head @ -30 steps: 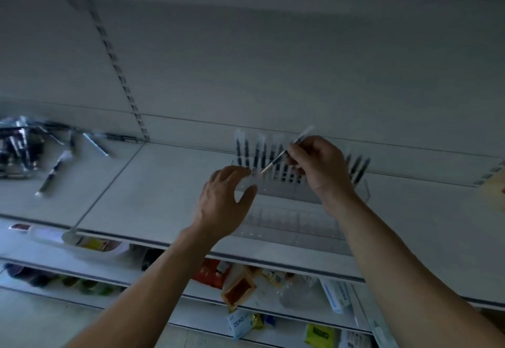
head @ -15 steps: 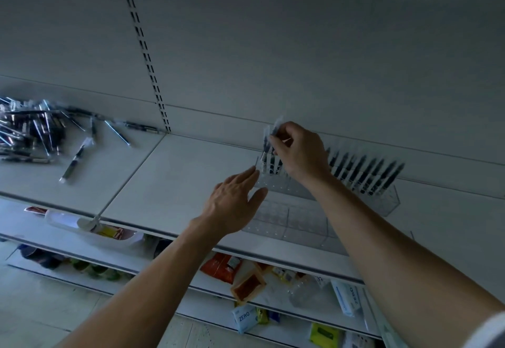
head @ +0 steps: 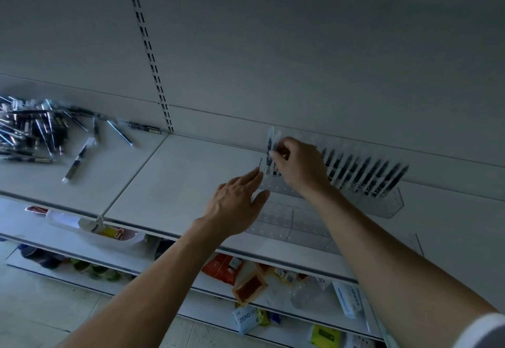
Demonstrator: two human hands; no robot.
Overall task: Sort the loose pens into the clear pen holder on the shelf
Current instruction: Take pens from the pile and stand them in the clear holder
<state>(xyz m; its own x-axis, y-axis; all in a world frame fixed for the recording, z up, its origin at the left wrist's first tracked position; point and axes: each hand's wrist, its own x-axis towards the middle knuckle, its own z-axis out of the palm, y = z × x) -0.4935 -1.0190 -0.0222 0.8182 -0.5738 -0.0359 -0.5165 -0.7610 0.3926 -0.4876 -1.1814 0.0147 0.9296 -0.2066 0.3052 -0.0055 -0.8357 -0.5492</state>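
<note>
My right hand pinches a pen between thumb and fingertips, upright at the left end of the clear pen holder. The holder's back row of standing pens runs off to that hand's right. My left hand is spread, fingers straight, tips beside the holder's left edge; I cannot tell whether they touch. The loose pens lie heaped on the shelf, well off to its left.

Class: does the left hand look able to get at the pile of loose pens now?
Probably yes: the left hand is open and empty, and only bare shelf lies between it and the pile of loose pens.
</note>
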